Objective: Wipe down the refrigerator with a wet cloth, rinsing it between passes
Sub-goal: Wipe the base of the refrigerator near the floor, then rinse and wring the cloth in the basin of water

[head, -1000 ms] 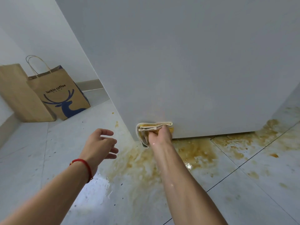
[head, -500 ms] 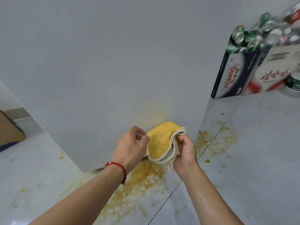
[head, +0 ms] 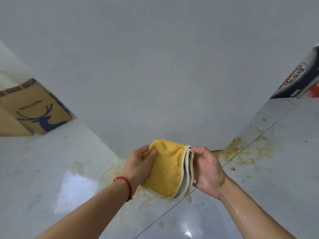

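A folded cloth [head: 166, 167], yellow-stained with a cream edge, hangs between both hands just in front of the refrigerator's lower edge. My left hand [head: 139, 163] pinches its left side with thumb on top. My right hand [head: 207, 169] holds its folded right edge, fingers curled behind it. The white refrigerator [head: 155, 75] fills the upper view; its bottom corner sits just behind the cloth. My right forearm is wet.
Yellow-brown spill [head: 245, 150] spreads over the pale floor tiles under and right of the refrigerator and below my hands. A brown paper bag [head: 34, 109] with a blue deer stands at left. A printed carton [head: 296, 80] stands at right.
The cloth came off the refrigerator's bottom edge and was drawn back toward me. My left hand moved in and took hold of its left side. The view swung right, then back.
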